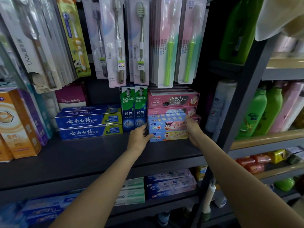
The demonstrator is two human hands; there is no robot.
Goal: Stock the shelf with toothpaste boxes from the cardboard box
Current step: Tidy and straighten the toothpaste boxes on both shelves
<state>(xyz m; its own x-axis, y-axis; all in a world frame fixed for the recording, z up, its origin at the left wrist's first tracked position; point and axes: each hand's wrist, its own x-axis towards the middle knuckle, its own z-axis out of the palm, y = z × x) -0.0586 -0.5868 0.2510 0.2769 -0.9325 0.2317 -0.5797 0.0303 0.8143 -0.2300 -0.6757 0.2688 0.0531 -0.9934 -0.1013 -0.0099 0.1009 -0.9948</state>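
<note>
Both my forearms reached up from the bottom of the view toward the dark shelf [92, 155]. On that shelf, the blue toothpaste boxes [89, 122] lay stacked flat at the left, two green boxes [134, 107] stood upright in the middle, and pink boxes [172, 101] were piled at the right. In front of the pink pile sat the stack of children's toothpaste boxes [167, 127], light blue with cartoon figures, just beside the green ones. My left hand [139, 137] rested against the stack's left end, fingers bent round the corner. My right hand [193, 127] pressed on the right end, fingers reaching along the top box; I could not tell how tightly either one held. Packaged toothbrushes [139, 43] hung above.
</note>
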